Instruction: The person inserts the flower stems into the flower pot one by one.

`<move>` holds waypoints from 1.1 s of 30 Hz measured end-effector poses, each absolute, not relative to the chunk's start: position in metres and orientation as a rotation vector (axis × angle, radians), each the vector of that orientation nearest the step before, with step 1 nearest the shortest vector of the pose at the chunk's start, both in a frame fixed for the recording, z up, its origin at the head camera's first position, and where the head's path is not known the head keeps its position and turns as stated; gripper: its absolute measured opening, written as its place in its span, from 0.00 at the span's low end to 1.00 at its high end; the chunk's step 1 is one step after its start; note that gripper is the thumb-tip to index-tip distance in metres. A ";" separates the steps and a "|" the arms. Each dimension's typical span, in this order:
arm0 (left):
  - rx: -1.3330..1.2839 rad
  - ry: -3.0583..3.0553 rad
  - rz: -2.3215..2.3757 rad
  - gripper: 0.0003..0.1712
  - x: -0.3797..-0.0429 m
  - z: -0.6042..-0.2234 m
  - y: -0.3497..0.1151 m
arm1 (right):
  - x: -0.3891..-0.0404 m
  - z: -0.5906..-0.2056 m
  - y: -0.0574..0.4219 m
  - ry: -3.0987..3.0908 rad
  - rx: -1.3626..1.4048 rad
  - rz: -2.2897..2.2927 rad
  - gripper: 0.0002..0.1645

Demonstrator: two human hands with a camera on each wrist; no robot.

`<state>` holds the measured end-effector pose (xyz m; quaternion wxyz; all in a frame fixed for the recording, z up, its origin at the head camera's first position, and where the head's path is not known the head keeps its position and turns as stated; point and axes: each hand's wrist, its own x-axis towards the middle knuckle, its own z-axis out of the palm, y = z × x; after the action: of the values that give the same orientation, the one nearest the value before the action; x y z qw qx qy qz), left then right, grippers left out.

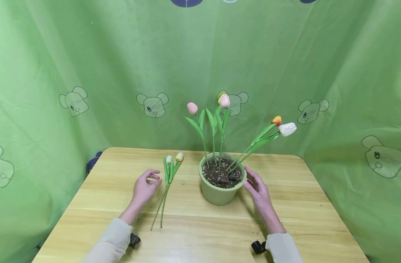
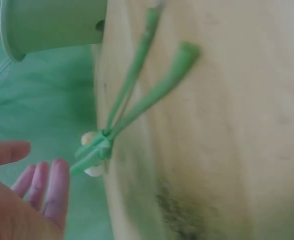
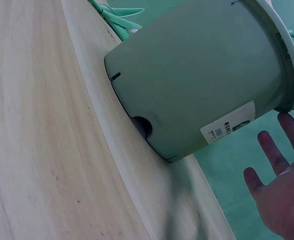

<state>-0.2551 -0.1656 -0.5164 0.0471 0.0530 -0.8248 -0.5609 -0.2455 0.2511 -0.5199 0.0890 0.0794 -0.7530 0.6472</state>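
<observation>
"Looking for the loose tulips? Where are they?"

"On the desk (image 1: 187, 226), at nine o'clock from the pot (image 1: 218, 196). The two loose tulips (image 1: 168, 182) lie with blooms toward one o'clock and cut ends toward seven, stems crossing."

"And the left hand (image 1: 146, 188)?"

"Just beside them, at their nine o'clock. Its fingers are loosely bent, the thumb apart from them, nothing between. I can't be sure whether a fingertip brushes a leaf."

"How would those tulips handle?"

"They look artificial, so I'd guess light: springy stems, soft leaves, blooms easily squashed. I'd pinch the stems (image 2: 162, 87) just below the leaves, where they come together; gripping only one would let the other slip away."

"What about the right hand (image 1: 260, 190)?"

"At the pot's three o'clock, fingers spread apart, thumb and forefinger at the rim rather than wrapped around the wall."

"Is the pot heavy?"

"Probably the heaviest thing there, with that soil (image 1: 220, 177) in it. The wall seems stiff and smooth, perhaps slippery, so the rim is the better hold. Mind the planted tulips (image 1: 224, 101): two lean out toward two o'clock, above that hand, and a knock might loosen them."
</observation>
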 end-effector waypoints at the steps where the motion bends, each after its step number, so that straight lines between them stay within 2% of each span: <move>1: 0.170 -2.531 -1.730 0.24 -0.254 -0.518 -0.167 | -0.245 -0.520 0.251 -2.238 0.237 1.928 0.32; 9: 0.234 -2.570 -1.898 0.24 -0.246 -0.534 -0.165 | -0.246 -0.521 0.250 -2.222 0.245 1.943 0.32; 33: 0.220 -2.710 -1.739 0.29 -0.251 -0.550 -0.156 | -0.246 -0.521 0.251 -2.221 0.264 1.939 0.32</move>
<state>-0.2514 -0.1556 -0.5503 -0.0430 0.0682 -0.8388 -0.5384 -0.2459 0.2511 -0.5208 0.0907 0.0890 -0.7471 0.6525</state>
